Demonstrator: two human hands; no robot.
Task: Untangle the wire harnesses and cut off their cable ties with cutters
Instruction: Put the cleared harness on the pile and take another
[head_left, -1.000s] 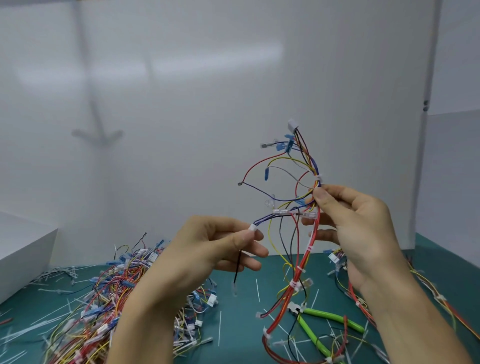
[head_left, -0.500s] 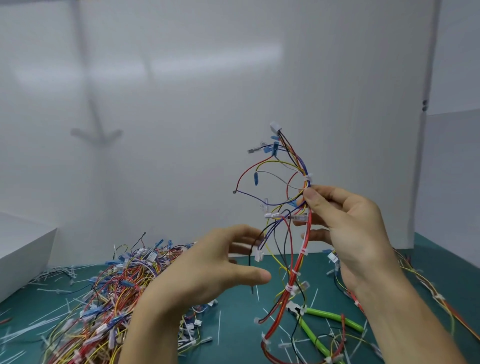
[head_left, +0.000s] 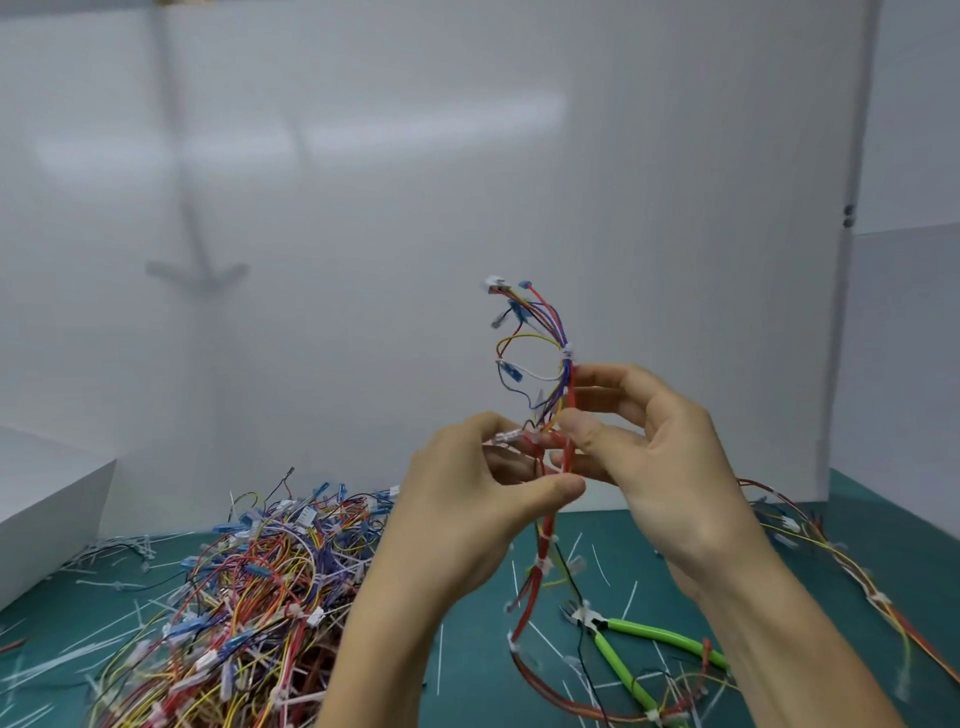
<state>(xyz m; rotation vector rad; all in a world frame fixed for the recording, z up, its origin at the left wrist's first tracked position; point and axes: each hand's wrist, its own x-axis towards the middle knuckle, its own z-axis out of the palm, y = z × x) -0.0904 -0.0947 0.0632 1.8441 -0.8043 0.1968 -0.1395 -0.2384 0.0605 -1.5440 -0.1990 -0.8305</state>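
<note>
A: What is taken in first?

B: A green mat (head_left: 857, 519) is seen. On its left side it is covered by a heap of harnesses (head_left: 249, 597), thickly knotted together. The heap is judged light but springy, so neighbours are likely to be dragged along when one strand is pulled.

A: And the piece in work?

B: One held harness (head_left: 566, 384) is raised upright above the mat, between the heap and the cutters, with its lower end trailed down onto the mat. Its red trunk is gripped by the right hand (head_left: 665, 457), with thumb and forefinger curled round it just below a tie. A side branch next to the trunk is pinched by the left hand (head_left: 467, 499), its fingers curled.

A: How is it expected to handle?

B: It is judged light and limp. Some stiffness is lent to the trunk where it is bound, while the loose branches are easily snagged. Hold is best taken on the trunk close to a tie. The thin single wires and the white connector (head_left: 492, 283) at the top could be strained.

A: The tool?

B: The cutters (head_left: 639, 644), green-handled, are found on the mat at lower right, crossed by wires and touched by neither hand.

A: The smallest parts?

B: A white cable tie (head_left: 567, 351) is cinched tight against the insulation, so the wires beneath could be nicked. Cut tie ends (head_left: 600, 564) are scattered over the mat.
</note>
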